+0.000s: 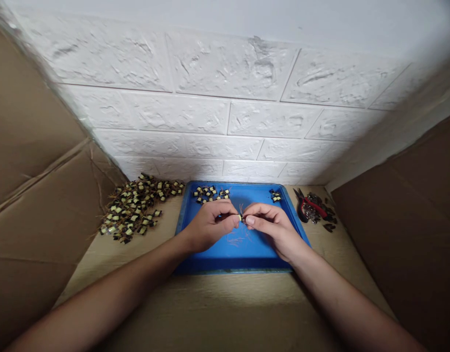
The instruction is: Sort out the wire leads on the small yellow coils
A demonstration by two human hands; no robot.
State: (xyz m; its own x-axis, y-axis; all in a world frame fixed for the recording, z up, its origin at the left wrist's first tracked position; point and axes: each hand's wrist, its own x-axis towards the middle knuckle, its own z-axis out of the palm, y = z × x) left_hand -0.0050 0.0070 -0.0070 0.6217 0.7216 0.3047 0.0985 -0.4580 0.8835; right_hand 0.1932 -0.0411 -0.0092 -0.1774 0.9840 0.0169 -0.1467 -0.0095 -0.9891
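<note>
Over the middle of a blue tray (261,265), a small yellow and black wired component (241,217) is pinched between both hands. My left hand (214,222) grips its left side with thumb and forefinger. On its right side, the thumb and fingertips of my right hand (270,226) close on the part or its thin wires. Fine copper-coloured wires stick up from it. Loose wire bits (235,240) lie on the tray floor below. Several similar components (206,193) sit at the tray's back left, partly behind my left hand, and a few (275,196) at its back right.
A large pile of yellow and black components (135,208) lies on the table left of the tray. Red-handled pliers (310,204) rest among small dark and shiny pieces (329,215) on the right. Cardboard walls (34,171) flank both sides, and a white brick-patterned wall (195,112) stands behind.
</note>
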